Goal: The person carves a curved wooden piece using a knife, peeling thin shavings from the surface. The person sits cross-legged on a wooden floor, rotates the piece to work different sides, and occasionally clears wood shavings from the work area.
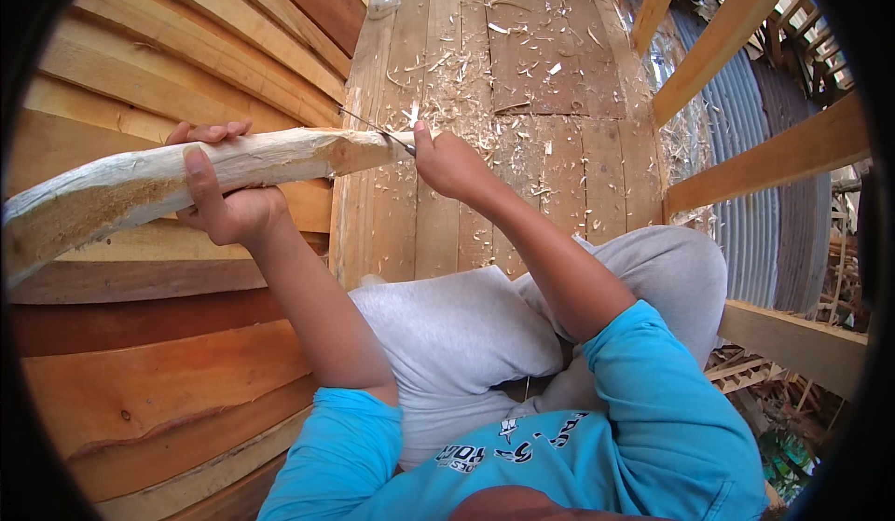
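Note:
A long, curved, pale piece of peeled wood [270, 156] reaches from the left rim of the view to the middle, with rough brown patches along it. My left hand [224, 190] grips it from below, thumb over the near face and fingers at the far side. At its narrow right end, my right hand [449, 159] is closed around the handle of a knife [373, 128]. The thin dark blade slants up and left across the wood's tip. Most of the handle is hidden in my fist.
Wood shavings [457, 74] litter the plank floor [597, 157] ahead of my crossed legs. A wall of overlapping boards [149, 335] rises at the left. Railing posts [764, 153] stand at the right, with corrugated metal sheets [746, 185] beyond. A small clear object [382, 5] lies by the wall.

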Available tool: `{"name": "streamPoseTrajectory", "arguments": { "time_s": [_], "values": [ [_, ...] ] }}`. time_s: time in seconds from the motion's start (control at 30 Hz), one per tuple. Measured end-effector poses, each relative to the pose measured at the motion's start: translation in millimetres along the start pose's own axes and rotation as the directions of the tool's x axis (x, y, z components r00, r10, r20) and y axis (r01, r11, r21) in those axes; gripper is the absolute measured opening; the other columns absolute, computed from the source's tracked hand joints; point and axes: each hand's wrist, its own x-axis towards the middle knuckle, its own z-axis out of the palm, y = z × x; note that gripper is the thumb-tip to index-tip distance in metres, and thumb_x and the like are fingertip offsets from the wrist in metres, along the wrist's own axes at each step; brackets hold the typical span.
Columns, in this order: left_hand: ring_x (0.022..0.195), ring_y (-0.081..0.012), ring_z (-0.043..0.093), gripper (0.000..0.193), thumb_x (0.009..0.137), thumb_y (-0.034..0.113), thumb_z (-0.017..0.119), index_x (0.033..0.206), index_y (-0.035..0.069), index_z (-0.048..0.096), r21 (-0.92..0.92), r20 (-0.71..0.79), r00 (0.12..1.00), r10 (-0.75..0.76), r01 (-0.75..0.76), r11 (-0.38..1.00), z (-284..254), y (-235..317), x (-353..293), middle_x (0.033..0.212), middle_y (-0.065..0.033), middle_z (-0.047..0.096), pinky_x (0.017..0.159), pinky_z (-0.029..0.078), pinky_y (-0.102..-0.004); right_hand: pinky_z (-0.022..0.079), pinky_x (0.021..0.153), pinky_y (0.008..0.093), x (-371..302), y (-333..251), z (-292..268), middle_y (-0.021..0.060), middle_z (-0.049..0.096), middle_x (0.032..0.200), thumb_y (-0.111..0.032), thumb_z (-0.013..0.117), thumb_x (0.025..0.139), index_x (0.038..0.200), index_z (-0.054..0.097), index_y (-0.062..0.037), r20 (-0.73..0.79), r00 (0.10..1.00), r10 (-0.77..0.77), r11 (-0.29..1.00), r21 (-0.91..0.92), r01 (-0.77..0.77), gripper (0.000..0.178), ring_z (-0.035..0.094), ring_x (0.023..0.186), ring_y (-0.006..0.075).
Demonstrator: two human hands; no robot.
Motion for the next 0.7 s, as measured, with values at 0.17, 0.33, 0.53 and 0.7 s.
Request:
{"name": "streamPoseTrajectory", "arguments": {
  "time_s": [0.17,0.33,0.53,0.7],
  "values": [
    [0.072,-0.0177,0.051,0.017,0.090,0.022,0.059,0.096,0.007,0.052,0.056,0.089,0.983,-0.161,0.156,0.986,2,0,8,0.072,-0.0026,0.049,0.076,0.045,-0.0408,0.050,0.080,0.0507,-6,-5,-17,0.0278,0.066,0.082,-0.043,0.031,0.101,0.082,0.068,0.0066,0.145,0.988,-0.059,0.994,-0.085,0.071,0.065,0.066,0.082,0.0437],
    [0.062,-0.0144,0.046,0.021,0.094,0.026,0.057,0.079,0.013,0.049,-0.042,0.220,0.957,-0.191,0.205,0.978,-13,-1,12,0.067,0.0006,0.045,0.069,0.042,-0.0372,0.051,0.077,0.0511,-6,-2,3,0.0280,0.066,0.079,-0.039,0.030,0.101,0.079,0.068,0.0057,-0.027,0.998,-0.062,0.985,-0.163,0.057,0.063,0.066,0.081,0.0438],
    [0.054,-0.0158,0.045,0.024,0.091,0.023,0.059,0.075,0.009,0.046,-0.147,0.469,0.878,-0.095,0.184,0.972,-11,-1,3,0.063,-0.0046,0.046,0.061,0.045,-0.0374,0.051,0.077,0.0529,-10,-4,-4,0.0284,0.067,0.084,-0.031,0.032,0.098,0.079,0.069,0.0042,-0.132,0.988,-0.080,0.955,-0.296,0.038,0.055,0.066,0.082,0.0446],
    [0.052,-0.0158,0.044,0.021,0.089,0.021,0.057,0.076,0.007,0.047,-0.111,0.554,0.831,-0.061,0.146,0.983,1,2,0,0.060,-0.0051,0.045,0.058,0.045,-0.0354,0.053,0.079,0.0503,-28,-37,-18,0.0241,0.069,0.091,-0.026,0.035,0.095,0.090,0.070,0.0011,-0.033,0.996,-0.084,0.939,-0.337,0.068,0.045,0.067,0.085,0.0424]
  ]
}}
